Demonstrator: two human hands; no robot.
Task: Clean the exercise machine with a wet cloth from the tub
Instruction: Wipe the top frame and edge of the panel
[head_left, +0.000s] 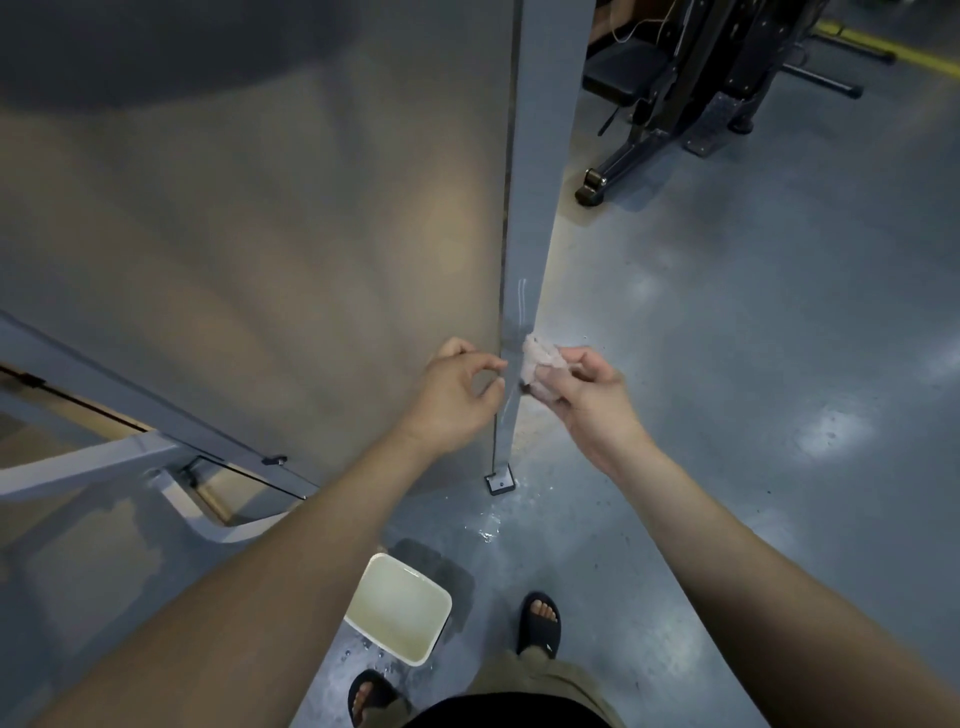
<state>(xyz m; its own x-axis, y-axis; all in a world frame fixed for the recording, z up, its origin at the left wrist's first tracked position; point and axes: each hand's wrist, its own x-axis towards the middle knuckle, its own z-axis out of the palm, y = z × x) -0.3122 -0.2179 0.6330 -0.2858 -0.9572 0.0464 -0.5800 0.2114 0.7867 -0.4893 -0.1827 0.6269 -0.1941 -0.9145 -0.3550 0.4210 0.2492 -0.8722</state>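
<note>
- While the tub (363, 587) sits on the floor left of the post's foot, towards the person, it holds only shallow cloudy water and no cloth; splashes wet the floor beside it.
- Just left of the post (532, 208), the left hand (452, 387) curls its fingers, thumb and forefinger tips at the post's edge; I cannot tell whether they pinch anything.
- Part of the exercise machine, the post stands with its long axis upright, and wet streaks show above the cloth.
- Just right of the post, the right hand (587, 389) grips the bunched cloth (537, 358) against its face. Being the nearer hand, it would likely wipe along the post.
</note>
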